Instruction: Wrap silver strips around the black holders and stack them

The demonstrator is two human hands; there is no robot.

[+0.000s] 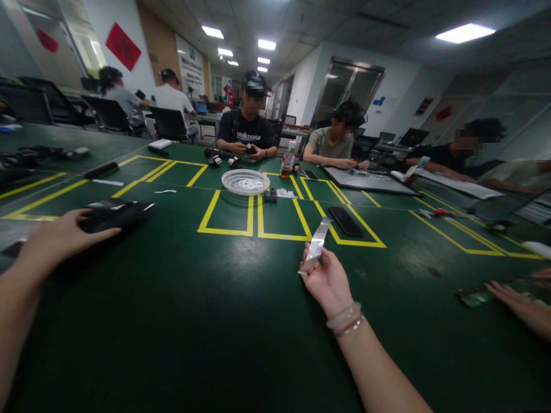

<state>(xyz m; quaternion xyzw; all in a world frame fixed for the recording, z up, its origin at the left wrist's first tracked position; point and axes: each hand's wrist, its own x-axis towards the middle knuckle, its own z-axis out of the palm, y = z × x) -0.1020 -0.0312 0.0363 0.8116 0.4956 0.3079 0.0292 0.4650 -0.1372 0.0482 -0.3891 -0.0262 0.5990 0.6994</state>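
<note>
My right hand (326, 276) is raised a little above the green table (206, 310), fingers pinched on a thin silvery strip (319, 239) that sticks up from them. Two bracelets circle that wrist. My left hand (55, 238) reaches out at the left and rests on the near end of a flat black object (116, 212) lying on the table; its fingers are curled over the edge.
A white round plastic grille (245, 182) and a small black part (271, 195) lie by yellow taped boxes (226, 215). A black phone (345, 221) lies right of the strip. Several people sit round the far side. Another person's hand (519, 301) holds a circuit board at the right edge.
</note>
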